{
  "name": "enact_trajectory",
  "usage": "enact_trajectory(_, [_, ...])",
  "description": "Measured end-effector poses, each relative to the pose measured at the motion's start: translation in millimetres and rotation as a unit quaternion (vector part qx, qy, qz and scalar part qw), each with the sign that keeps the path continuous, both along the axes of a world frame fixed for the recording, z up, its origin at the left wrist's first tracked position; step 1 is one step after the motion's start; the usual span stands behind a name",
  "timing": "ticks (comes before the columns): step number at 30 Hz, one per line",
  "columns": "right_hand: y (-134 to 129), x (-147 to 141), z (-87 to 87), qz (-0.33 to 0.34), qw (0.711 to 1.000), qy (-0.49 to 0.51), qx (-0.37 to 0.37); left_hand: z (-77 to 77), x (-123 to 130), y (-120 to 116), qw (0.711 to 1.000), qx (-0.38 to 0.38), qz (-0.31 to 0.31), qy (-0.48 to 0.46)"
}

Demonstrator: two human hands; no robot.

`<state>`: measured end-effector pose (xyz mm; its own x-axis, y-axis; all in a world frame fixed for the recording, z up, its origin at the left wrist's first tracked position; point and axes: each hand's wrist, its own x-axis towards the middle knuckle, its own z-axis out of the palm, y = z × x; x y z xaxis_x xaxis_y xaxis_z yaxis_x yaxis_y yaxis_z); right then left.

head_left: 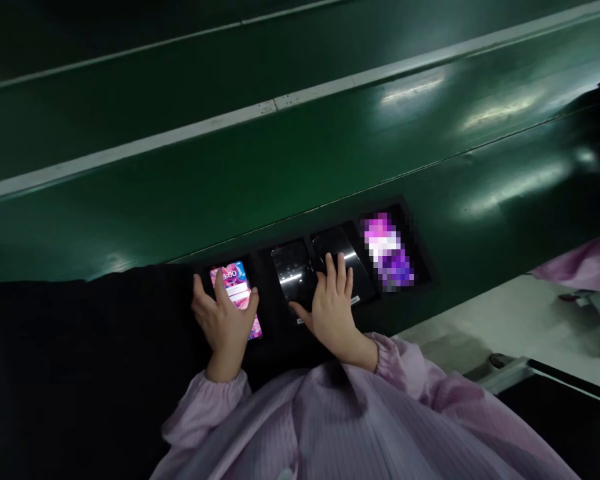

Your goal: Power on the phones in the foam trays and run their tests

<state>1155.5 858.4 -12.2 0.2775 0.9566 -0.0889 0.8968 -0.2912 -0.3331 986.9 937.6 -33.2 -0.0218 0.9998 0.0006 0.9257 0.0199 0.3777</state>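
Observation:
My left hand (pixel 225 315) is over a phone with a lit pink and blue screen (pixel 237 291), its fingers spread and a finger on or just above the glass. My right hand (pixel 333 305) lies with fingers apart over the lower part of a dark-screened phone (pixel 337 243). Its thumb reaches the lower edge of another dark phone (pixel 293 273) just to the left. At the right end of the row is a pixelated pink and purple screen (pixel 387 252). The phones rest in a black tray (pixel 417 247).
A green bench (pixel 230 187) runs across the view, with a pale strip (pixel 180 137) beyond the phones. Black cloth (pixel 80 360) covers the left side. At the lower right are a dark seat or cart with a metal frame (pixel 510 373) and a pink sleeve (pixel 580 267).

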Motion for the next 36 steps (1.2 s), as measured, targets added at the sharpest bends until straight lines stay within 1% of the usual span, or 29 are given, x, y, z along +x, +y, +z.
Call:
enact_trajectory(6, [18.3,-10.0,4.8,-0.009,0.999,-0.01,-0.031,1.3,-0.1,-0.5,1.0,0.0,-0.007,-0.001])
enact_trajectory(11, [24.2,-15.8,6.4,-0.008,1.0,0.002,-0.029,-0.4,-0.7,-1.1,1.0,0.004,-0.001,-0.013])
enact_trajectory(14, [27.5,-19.3,4.0,-0.01,1.0,0.015,-0.019,-1.0,-1.8,0.2,0.999,0.013,-0.004,-0.041])
enact_trajectory(18, [23.8,-19.2,0.8,0.012,1.0,0.017,0.006,-0.7,-12.5,2.2,0.992,0.028,-0.023,-0.118])
enact_trajectory(20, [14.3,-14.3,-1.6,0.034,0.999,0.021,0.034,-2.1,-24.0,-0.9,0.986,0.03,-0.022,-0.162])
enact_trajectory(22, [0.2,-4.9,-5.3,0.063,0.994,0.03,0.079,-4.9,-38.0,-9.1,0.981,0.02,0.001,-0.195])
enact_trajectory(25, [-22.1,15.2,-11.9,0.11,0.981,0.047,0.15,-8.6,-55.9,-27.4,0.973,-0.021,0.047,-0.226])
enact_trajectory(27, [-32.0,28.3,-14.8,0.146,0.971,0.061,0.177,-8.4,-61.4,-38.1,0.968,-0.047,0.065,-0.237])
enact_trajectory(29, [-35.6,37.8,-15.2,0.187,0.96,0.074,0.192,-6.3,-61.5,-43.5,0.965,-0.061,0.071,-0.244])
enact_trajectory(32, [-31.9,43.9,-12.1,0.246,0.946,0.083,0.196,-2.7,-57.7,-42.3,0.962,-0.066,0.074,-0.254])
enact_trajectory(36, [-22.6,45.1,-8.7,0.293,0.934,0.096,0.182,-3.6,-55.8,-37.3,0.96,-0.06,0.076,-0.263])
